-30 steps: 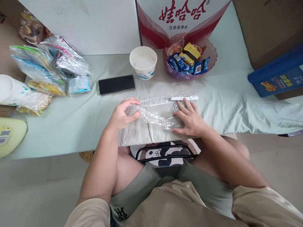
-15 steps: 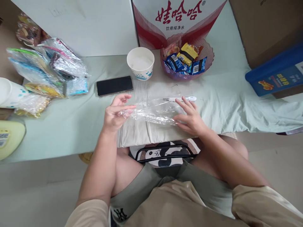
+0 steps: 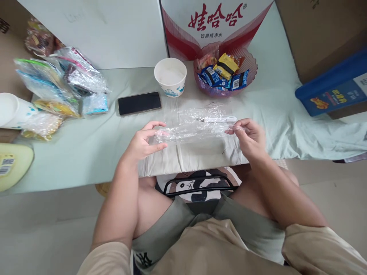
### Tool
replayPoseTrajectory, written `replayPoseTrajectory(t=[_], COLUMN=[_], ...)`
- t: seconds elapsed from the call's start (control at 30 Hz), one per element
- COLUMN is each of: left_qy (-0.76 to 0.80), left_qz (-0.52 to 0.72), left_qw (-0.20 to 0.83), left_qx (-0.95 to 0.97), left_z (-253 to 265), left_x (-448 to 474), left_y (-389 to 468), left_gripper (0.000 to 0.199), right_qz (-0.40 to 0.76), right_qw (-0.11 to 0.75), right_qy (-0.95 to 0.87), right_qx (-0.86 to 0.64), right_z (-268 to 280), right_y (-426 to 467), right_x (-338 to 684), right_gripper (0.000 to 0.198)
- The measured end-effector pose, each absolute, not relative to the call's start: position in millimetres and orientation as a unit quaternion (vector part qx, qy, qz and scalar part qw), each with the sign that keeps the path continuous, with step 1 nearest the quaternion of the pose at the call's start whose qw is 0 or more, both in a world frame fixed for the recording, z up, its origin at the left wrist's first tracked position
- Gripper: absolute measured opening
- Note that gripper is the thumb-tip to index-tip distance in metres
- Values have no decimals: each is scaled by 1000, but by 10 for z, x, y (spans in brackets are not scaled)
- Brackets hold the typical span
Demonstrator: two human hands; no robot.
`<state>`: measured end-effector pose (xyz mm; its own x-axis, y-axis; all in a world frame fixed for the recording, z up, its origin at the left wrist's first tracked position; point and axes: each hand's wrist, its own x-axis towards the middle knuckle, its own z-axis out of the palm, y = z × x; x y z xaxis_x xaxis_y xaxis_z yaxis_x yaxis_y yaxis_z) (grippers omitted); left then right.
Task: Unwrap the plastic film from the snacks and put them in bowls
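Observation:
A crumpled piece of clear plastic wrap [image 3: 192,124] stretches between my two hands above the table's front part. My right hand [image 3: 250,139] pinches its right end between thumb and fingers. At the left end, my left hand [image 3: 143,141] has its thumb and fingers spread, with the wrap lying against some of them. A white pen-shaped utility knife [image 3: 222,119] lies on the cloth, partly seen through the wrap. Whether the wrap is a flat sheet or a bag, I cannot tell.
Behind the wrap are a black phone [image 3: 140,103], a white paper cup [image 3: 170,78] and a pink bowl [image 3: 246,82] of wrapped snacks. Bagged packets [image 3: 54,84] and a tipped cup [image 3: 13,110] lie left. A blue package [image 3: 329,91] stands right, a printed carton [image 3: 215,23] behind.
My right hand has moved right and closed its fingers on the wrap's end. My left hand's fingers have spread wider. The wrap now lies further back and flatter.

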<state>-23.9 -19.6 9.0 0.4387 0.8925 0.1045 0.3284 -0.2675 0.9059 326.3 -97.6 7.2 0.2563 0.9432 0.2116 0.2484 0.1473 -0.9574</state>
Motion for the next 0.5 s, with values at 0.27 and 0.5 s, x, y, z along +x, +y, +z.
replayPoseTrajectory(t=[0.27, 0.5], left_qy=[449, 525], left_qz=[448, 415], left_qw=[554, 588], left_qx=[539, 455], left_z=[73, 111], left_x=[144, 376], left_y=[-304, -347], left_gripper=[34, 24], right_qz=[370, 387], right_qw=[510, 484], right_qy=[-463, -417], right_qx=[-624, -665], right_z=[10, -14], right_y=[-902, -853], right_x=[3085, 3058], right_gripper=[36, 32])
